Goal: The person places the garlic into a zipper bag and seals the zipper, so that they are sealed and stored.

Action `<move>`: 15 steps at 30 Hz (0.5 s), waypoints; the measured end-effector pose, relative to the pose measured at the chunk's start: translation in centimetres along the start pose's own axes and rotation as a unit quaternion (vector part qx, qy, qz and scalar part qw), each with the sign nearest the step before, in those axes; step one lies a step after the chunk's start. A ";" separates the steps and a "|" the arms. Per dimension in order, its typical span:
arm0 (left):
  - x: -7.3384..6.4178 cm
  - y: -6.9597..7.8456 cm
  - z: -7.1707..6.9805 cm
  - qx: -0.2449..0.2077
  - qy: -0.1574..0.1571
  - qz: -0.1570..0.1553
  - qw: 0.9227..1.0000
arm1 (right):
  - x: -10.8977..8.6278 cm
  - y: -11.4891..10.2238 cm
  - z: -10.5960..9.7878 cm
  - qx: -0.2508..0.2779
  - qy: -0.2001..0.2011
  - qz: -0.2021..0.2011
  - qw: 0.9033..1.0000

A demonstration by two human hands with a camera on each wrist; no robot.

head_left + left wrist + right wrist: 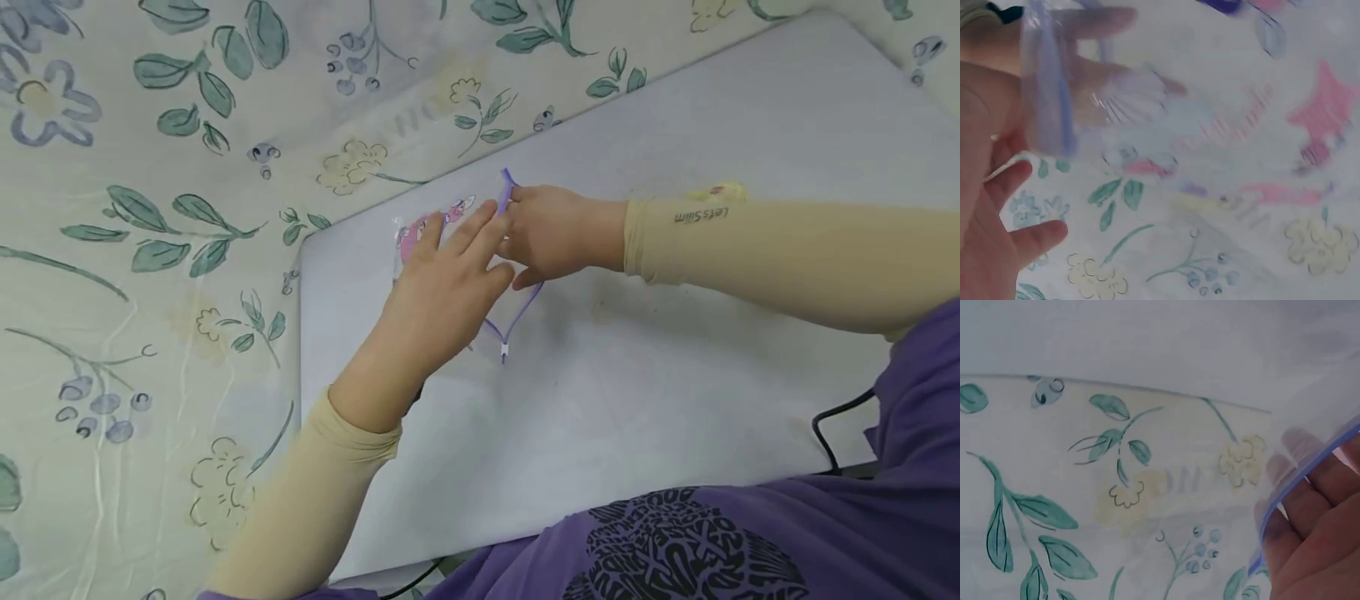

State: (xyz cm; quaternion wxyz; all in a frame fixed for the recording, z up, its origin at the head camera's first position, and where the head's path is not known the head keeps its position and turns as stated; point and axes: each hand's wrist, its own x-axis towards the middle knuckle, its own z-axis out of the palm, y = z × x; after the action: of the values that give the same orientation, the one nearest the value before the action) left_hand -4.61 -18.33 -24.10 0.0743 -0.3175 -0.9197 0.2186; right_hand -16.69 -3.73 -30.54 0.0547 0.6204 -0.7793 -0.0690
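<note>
Clear plastic zip bag (411, 237) over the desk (675, 400) turns its purple zip edge (522, 310) toward the nearer right hand (555, 233) — whether those fingers grip, I cannot tell — while the left hand (442, 292) overlaps the bag, fingers outstretched.

Both hands (446, 287) (555, 233) at clear pink-print bag (409, 240) w/ purple edge (522, 312), wht tabletop (675, 400), floral cover (97, 208) beyond

"What do we lose from the head view?"
"The left hand (442, 296) hides much of the clear bag (408, 242); the right sleeve (780, 262) covers part of something yellow (723, 192)."
"And up close?"
"We find its pink lettering (1235, 122) blurred, the right hand (1322, 531) cut off."
</note>
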 end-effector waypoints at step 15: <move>-2.0 -1.7 0.0 -0.017 -0.129 -0.045 0.990 | -0.2 -0.1 -0.7 -0.023 -0.056 -0.003 0.998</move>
State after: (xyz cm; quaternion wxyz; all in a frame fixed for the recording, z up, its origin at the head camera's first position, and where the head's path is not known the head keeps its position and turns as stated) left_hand -3.95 -20.80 -23.29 -0.0411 -0.2465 -0.9385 0.2384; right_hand -16.45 -3.55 -29.89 0.0249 0.6162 -0.7777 -0.1217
